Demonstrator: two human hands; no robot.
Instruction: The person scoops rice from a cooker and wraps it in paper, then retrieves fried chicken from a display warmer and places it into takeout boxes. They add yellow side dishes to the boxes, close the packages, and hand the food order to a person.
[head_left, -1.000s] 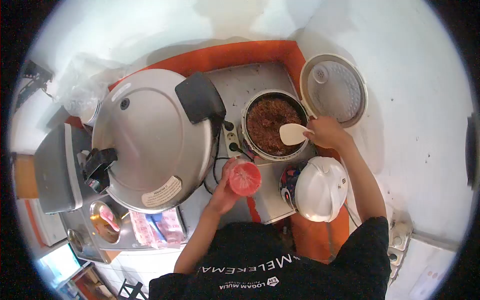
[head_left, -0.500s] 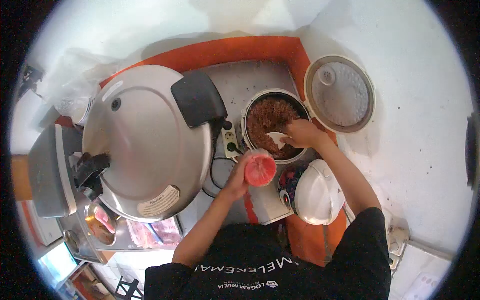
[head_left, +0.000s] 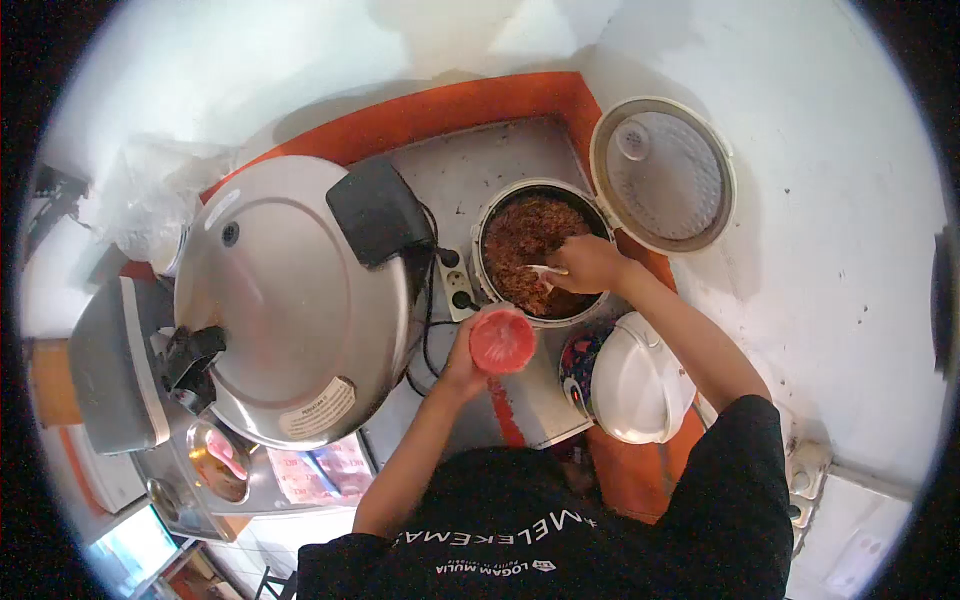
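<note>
My right hand [head_left: 590, 264] is closed round the handle of a white rice paddle [head_left: 546, 269], whose blade sits in the brown-red rice [head_left: 525, 225]. The rice fills much of an open rice cooker [head_left: 484, 215], banked higher on the far left side than near my hand. With my left hand [head_left: 462, 362] I grip a pink-red cup [head_left: 502, 339] just outside the cooker's near rim. The cup's round opening faces up towards me, and a whitish film shows inside it.
The cooker's raised lid [head_left: 664, 175] leans by the right wall. A second, closed white-lidded cooker [head_left: 635, 385] stands nearer me. At left is a big steel-lidded cooker [head_left: 300, 300]. A power strip [head_left: 456, 285] with cables lies between, and a steel bowl [head_left: 215, 462] holds a pink utensil.
The paddle has tilted so its blade shows more edge-on, and my right hand has shifted slightly. My left hand still holds the cup beside the cooker. The whole view has shifted a little.
</note>
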